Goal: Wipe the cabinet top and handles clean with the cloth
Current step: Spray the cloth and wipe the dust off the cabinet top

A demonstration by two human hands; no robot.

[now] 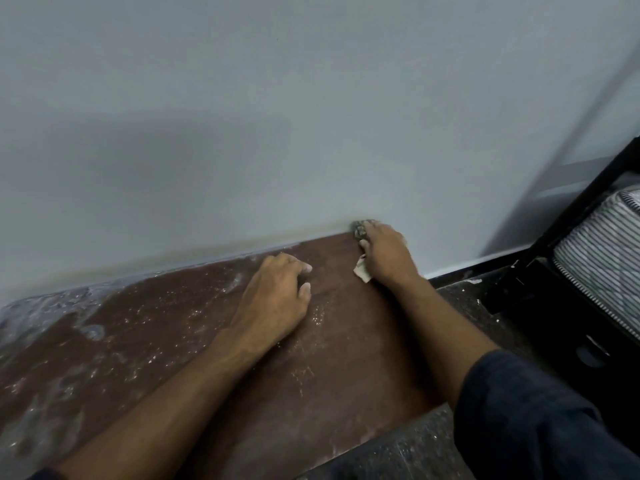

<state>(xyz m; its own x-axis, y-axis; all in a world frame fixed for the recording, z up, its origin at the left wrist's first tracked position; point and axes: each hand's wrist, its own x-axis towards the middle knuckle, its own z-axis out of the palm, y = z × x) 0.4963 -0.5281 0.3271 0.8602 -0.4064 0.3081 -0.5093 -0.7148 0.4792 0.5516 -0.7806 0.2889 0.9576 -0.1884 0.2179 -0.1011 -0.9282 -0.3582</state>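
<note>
The cabinet top (180,344) runs long from the left edge of view to the far right corner at the wall (277,116), and its left stretch carries heavy white dust while the strip nearest the corner looks largely cleared. The left hand (273,299) rests on the wood mid-surface, fingers loosely curled and holding nothing. The right hand (384,252), the nearer to the work, presses the cloth (362,270) into that corner, so the unwiped run lies leftward along the board's long axis.
</note>
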